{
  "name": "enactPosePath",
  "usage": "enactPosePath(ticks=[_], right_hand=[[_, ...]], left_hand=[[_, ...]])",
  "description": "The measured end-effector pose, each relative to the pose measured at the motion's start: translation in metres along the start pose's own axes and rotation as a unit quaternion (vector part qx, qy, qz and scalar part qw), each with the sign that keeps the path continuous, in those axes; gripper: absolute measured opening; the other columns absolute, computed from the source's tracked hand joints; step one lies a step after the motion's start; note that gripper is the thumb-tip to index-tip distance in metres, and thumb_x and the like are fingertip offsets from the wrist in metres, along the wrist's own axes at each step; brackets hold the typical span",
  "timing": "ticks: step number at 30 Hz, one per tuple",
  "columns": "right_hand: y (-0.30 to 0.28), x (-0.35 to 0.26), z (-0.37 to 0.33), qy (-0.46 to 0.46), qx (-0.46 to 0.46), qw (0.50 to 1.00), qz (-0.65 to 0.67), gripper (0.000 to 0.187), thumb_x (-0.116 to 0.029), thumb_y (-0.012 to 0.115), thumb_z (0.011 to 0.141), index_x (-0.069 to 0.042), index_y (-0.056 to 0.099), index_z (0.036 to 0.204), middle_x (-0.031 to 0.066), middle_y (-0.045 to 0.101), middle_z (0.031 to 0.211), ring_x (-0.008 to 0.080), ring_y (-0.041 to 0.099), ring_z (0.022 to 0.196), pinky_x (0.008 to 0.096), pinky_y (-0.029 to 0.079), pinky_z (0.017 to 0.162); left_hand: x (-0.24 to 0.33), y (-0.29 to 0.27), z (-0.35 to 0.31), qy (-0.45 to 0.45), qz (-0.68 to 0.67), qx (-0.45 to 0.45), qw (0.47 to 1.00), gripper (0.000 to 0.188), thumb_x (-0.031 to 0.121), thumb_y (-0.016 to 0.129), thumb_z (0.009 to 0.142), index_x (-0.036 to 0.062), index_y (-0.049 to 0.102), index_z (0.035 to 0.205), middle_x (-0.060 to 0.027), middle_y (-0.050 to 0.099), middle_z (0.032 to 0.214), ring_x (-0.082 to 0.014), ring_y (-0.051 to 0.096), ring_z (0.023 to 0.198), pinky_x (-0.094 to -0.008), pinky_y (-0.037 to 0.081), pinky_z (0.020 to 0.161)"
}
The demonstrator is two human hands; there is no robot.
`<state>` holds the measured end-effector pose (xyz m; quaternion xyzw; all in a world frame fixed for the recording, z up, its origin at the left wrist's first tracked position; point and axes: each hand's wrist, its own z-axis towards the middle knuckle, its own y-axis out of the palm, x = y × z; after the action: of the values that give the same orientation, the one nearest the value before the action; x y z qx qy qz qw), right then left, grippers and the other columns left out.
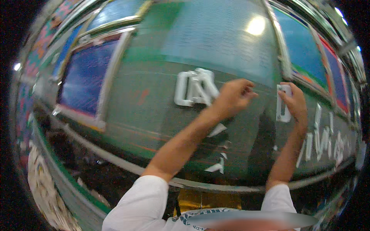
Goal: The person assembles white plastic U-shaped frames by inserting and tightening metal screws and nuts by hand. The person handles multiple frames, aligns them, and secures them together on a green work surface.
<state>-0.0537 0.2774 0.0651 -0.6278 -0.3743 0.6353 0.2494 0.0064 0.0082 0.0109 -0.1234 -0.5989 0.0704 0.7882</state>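
My left hand [236, 98] is over the middle of the dark green tabletop [154, 96], its fingers curled together. Whether something small is between them cannot be made out. To the right, my right hand [296, 102] grips a flat white piece [284, 115] shaped like a long rectangular loop, with thumb and fingers at its upper part. A small overlapping pile of white loop-shaped pieces [185, 90] lies just left of my left hand.
White scraps [216, 166] lie near the table's front edge. Several white strips [318, 133] are at the right. Blue framed panels [90, 77] stand at the left, with another blue panel [302, 42] at the far right. A pale translucent sheet [216, 38] covers the table's far part.
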Motion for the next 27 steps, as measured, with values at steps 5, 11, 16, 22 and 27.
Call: enactPosePath(ticks=[5,11,16,22,27], right_hand=[[0.086,-0.06,-0.001,-0.074,-0.023,0.936,0.344,0.032,-0.012,0.066,0.093,-0.003,0.065,0.124,0.0075,0.071,0.109,0.018,0.066,0.101,0.0346,0.054,0.09],[0.132,-0.052,-0.003,-0.124,-0.15,0.705,0.682,0.061,-0.018,0.06,0.097,-0.006,0.037,0.152,0.0116,0.054,0.14,0.0205,0.057,0.121,0.0363,0.046,0.104],[0.151,-0.041,-0.01,-0.041,-0.108,0.827,0.55,0.064,-0.042,0.049,0.105,-0.007,0.03,0.155,0.0117,0.047,0.146,0.0251,0.048,0.133,0.0392,0.038,0.112],[0.141,-0.029,-0.01,0.006,-0.187,0.805,0.562,0.074,-0.062,0.042,0.101,-0.007,0.035,0.151,0.0099,0.053,0.14,0.0257,0.054,0.128,0.04,0.047,0.105],[0.138,-0.044,-0.019,-0.001,-0.234,0.709,0.666,0.087,-0.074,0.041,0.095,-0.006,0.037,0.148,0.0092,0.054,0.136,0.0255,0.056,0.126,0.0397,0.048,0.104]], left_hand=[[-0.005,0.007,-0.005,0.06,-0.058,0.081,0.993,0.054,0.013,0.078,0.085,0.0026,0.058,0.133,-0.017,0.068,0.11,-0.0277,0.069,0.096,-0.0376,0.057,0.082],[-0.008,0.003,-0.001,0.069,0.023,0.13,0.989,0.049,0.004,0.071,0.087,0.0043,0.06,0.134,-0.0163,0.066,0.109,-0.0302,0.068,0.097,-0.0373,0.056,0.085],[-0.005,0.005,-0.003,0.163,0.054,0.15,0.974,0.047,0.0,0.069,0.084,0.0031,0.061,0.131,-0.0176,0.059,0.113,-0.0338,0.066,0.093,-0.0392,0.055,0.083],[-0.002,0.01,0.0,0.2,0.092,0.173,0.96,0.035,-0.003,0.068,0.083,-0.0008,0.063,0.117,-0.0198,0.056,0.115,-0.0376,0.065,0.093,-0.0429,0.056,0.081],[0.002,0.013,0.003,0.121,0.052,0.23,0.964,0.024,-0.002,0.07,0.081,-0.0024,0.063,0.105,-0.0199,0.057,0.11,-0.0386,0.065,0.092,-0.042,0.056,0.079]])
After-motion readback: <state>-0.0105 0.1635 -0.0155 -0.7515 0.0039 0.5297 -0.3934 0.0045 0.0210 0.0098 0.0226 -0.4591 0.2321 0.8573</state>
